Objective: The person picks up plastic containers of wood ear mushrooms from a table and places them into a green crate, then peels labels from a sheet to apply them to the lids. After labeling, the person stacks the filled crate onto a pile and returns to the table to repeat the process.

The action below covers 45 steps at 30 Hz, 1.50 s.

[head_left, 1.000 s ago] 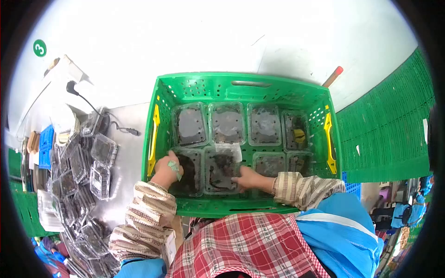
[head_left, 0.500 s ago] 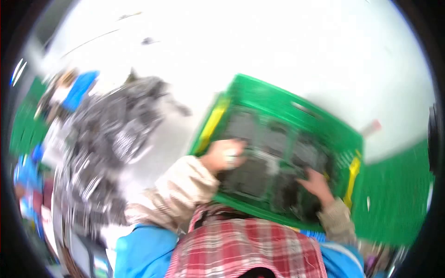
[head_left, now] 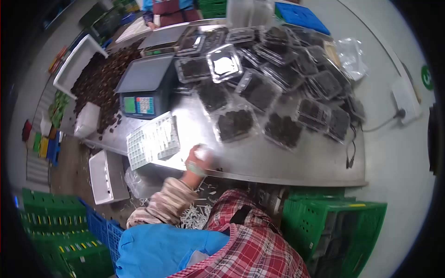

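Observation:
My left hand [head_left: 198, 160] is at the front edge of the metal table [head_left: 278, 167], just right of a sheet of printed labels [head_left: 154, 140]. A pale patch lies over its blurred fingers; I cannot make out whether it is glare or something held. My right hand is out of view. Beyond the labels stands a weighing scale [head_left: 144, 85] with a green display and keypad. Clear plastic boxes with dark contents, such as this near one [head_left: 235, 124], lie to the right, many of them piled up. A shiny lid shows on one box [head_left: 224, 63].
Loose dark brown pieces [head_left: 99, 76] are heaped at the left. Green crates [head_left: 333, 231] stand low at the right, with the closest holding dark-filled boxes. A white bin [head_left: 108, 177] sits below the table. Across the table is another person [head_left: 174, 11]. A cable [head_left: 380, 127] runs to the wall.
My view has swung from the green crate of boxes to the metal table. My left hand has left the crate for the table edge. My right hand has gone out of view.

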Motion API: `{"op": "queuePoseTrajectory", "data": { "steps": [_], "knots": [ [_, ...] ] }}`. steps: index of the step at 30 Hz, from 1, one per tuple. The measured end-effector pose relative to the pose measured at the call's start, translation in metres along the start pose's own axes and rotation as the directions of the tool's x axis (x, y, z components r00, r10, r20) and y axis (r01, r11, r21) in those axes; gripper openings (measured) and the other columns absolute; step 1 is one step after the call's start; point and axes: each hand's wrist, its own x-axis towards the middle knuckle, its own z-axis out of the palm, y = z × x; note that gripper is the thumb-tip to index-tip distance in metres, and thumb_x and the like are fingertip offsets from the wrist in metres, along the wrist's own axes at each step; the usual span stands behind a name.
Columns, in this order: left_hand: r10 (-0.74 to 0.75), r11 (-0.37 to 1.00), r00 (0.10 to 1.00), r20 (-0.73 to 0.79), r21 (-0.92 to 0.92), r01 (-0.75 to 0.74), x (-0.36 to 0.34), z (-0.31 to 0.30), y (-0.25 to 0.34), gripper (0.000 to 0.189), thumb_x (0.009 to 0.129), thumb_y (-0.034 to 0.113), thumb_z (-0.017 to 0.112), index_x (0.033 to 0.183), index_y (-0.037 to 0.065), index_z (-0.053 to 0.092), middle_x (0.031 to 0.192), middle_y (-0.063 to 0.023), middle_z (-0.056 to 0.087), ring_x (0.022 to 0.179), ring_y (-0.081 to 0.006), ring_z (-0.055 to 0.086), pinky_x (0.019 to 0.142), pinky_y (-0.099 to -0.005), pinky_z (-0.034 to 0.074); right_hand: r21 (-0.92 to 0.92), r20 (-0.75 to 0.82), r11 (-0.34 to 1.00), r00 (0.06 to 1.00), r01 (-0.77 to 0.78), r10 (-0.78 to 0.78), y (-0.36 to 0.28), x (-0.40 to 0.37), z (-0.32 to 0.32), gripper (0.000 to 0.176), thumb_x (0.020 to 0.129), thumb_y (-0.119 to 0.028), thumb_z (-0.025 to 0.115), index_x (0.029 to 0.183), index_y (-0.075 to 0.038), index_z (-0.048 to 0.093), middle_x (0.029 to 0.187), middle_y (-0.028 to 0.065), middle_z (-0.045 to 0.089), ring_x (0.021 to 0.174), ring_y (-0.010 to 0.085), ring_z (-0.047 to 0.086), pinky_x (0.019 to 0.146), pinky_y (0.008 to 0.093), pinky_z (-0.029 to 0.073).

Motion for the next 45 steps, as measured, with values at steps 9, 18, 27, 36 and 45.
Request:
{"op": "queuePoseTrajectory", "data": {
  "steps": [9,18,27,36,45],
  "knots": [
    [-0.485,0.585,0.715,-0.504,0.420,0.694,0.130,-0.214,-0.127,0.083,0.066,0.056,0.067,0.121,-0.001,0.042,0.119,-0.0207,0.050,0.110,-0.0373,0.048,0.091,-0.0463,0.040,0.414,-0.417,0.393,0.555,0.821,-0.720,-0.332,0.008,-0.064,0.040,0.082,0.003,0.051,0.122,0.003,0.045,0.125,0.0159,0.047,0.119,0.0283,0.041,0.103,0.0359,0.028],
    [-0.327,0.818,0.944,0.052,-0.484,0.310,0.152,-0.176,-0.085,0.035,0.069,0.010,0.065,0.099,-0.008,0.060,0.085,-0.0128,0.064,0.076,-0.0194,0.060,0.071,-0.0310,0.047,0.438,-0.043,0.179,0.220,0.881,-0.975,-0.404,-0.047,-0.019,0.037,0.070,-0.006,0.066,0.105,0.001,0.054,0.100,0.0175,0.057,0.089,0.0319,0.057,0.079,0.0370,0.046],
    [0.669,0.652,0.743,0.019,-0.495,-0.574,0.071,-0.066,0.251,0.009,0.072,0.002,0.066,0.078,-0.001,0.061,0.060,-0.0062,0.059,0.053,-0.0094,0.054,0.052,-0.0214,0.042,0.707,-0.384,-0.224,0.098,0.671,-0.918,-0.489,-0.133,-0.117,0.032,0.072,-0.006,0.070,0.100,0.002,0.058,0.096,0.0142,0.060,0.084,0.0241,0.062,0.071,0.0306,0.051],
    [0.947,0.149,0.227,-0.225,-0.317,-0.937,-0.029,0.058,0.350,0.013,0.071,0.002,0.064,0.083,0.005,0.060,0.069,-0.0096,0.058,0.055,-0.0236,0.058,0.049,-0.0322,0.045,0.903,-0.380,-0.139,0.607,0.405,-0.698,-0.458,-0.122,-0.119,0.024,0.080,-0.010,0.066,0.097,0.004,0.059,0.084,0.0121,0.062,0.069,0.0143,0.060,0.060,0.0258,0.050],
    [0.998,-0.010,0.019,-0.063,-0.437,-0.899,-0.072,0.076,0.374,0.013,0.074,-0.005,0.060,0.085,-0.002,0.055,0.077,-0.0154,0.054,0.065,-0.0318,0.055,0.057,-0.0351,0.044,0.970,-0.199,0.013,0.821,0.244,-0.534,-0.327,-0.057,-0.125,0.009,0.080,-0.009,0.062,0.079,0.000,0.060,0.066,0.0069,0.060,0.058,0.0096,0.053,0.053,0.0258,0.044]
  ]
}}
